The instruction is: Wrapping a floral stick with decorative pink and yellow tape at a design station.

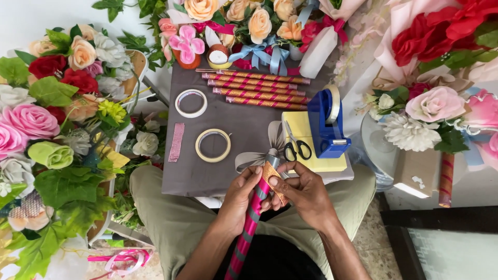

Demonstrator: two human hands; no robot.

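Both hands meet at the lower centre of the view, over the person's lap. The left hand (239,199) is closed around a long grey stick spiralled with pink ribbon (248,233), which runs from the hands toward 6 o'clock. The right hand (306,192) pinches a strip of glittery copper-orange ribbon (273,181) against the stick's upper end, fingertips pressed close to the left thumb. By my judgement the step in hand is the wrapping of the copper strip about the stick's top; the next move would call for keeping the strip taut and flat while it is turned and fixed. Just beyond the hands, at 12 o'clock, a grey cloth-covered board (244,119) lies across the knees. On it, nearest the hands, rest black-handled scissors (295,148) on a yellow pad (311,155), with a blue tape dispenser (326,124) touching the pad at 1 o'clock. Two rolls of tape (212,145) lie at 11 o'clock, beside a pink glitter strip (176,141). Farther off at 12 o'clock lie five finished sticks in copper and pink (259,88), side by side. Artificial flower arrangements (46,119) crowd the left and right sides and the far edge; the floor below is pale speckled tile (371,233).
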